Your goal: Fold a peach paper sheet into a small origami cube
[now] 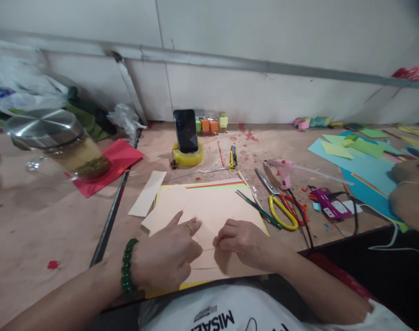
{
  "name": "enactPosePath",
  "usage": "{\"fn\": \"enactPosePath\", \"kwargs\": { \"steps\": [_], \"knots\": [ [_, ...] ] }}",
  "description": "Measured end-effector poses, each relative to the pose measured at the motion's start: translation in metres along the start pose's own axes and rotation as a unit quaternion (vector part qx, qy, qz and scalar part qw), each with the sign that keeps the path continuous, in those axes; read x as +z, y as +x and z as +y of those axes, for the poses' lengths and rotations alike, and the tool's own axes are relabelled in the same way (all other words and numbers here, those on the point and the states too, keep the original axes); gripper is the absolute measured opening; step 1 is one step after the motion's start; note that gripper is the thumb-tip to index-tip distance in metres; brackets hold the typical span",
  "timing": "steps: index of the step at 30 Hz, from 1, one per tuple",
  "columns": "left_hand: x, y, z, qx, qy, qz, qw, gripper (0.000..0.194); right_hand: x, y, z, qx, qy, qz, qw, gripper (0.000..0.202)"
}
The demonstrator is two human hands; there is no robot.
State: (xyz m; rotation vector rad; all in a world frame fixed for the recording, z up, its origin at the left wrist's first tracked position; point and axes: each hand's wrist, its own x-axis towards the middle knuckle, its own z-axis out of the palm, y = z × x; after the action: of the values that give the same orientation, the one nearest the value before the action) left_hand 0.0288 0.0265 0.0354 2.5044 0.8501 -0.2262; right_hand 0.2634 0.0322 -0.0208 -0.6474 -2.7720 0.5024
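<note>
On my feed the left hand [168, 250] lies spread across the peach paper [212, 204]; the right hand [242, 241] curls on it, pinching or not, I can't tell.

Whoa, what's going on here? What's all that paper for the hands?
Somebody is working with pale paper on a table. The left hand rests on the paper, and the right hand has its fingers bunched together over it; whether they pinch anything is hidden. Scissors and a pink glue gun lie to the right, and another person's hand is by the blue paper.
</note>
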Motion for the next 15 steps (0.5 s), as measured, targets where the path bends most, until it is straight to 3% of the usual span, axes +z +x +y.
{"fn": "enactPosePath", "kwargs": {
  "steps": [6,12,15],
  "knots": [
    [-0.007,0.005,0.007,0.000,0.029,-0.005,1.000,0.018,-0.002,0.004,-0.005,-0.018,-0.081,-0.051,0.995,0.024],
    [-0.006,0.007,0.010,-0.010,0.045,0.003,0.999,0.013,0.003,-0.002,-0.010,-0.033,-0.077,-0.085,0.993,0.017],
    [-0.004,0.006,0.010,-0.014,0.046,0.006,0.999,0.020,0.002,-0.011,-0.011,-0.025,-0.085,-0.082,0.993,0.020]
  ]
}}
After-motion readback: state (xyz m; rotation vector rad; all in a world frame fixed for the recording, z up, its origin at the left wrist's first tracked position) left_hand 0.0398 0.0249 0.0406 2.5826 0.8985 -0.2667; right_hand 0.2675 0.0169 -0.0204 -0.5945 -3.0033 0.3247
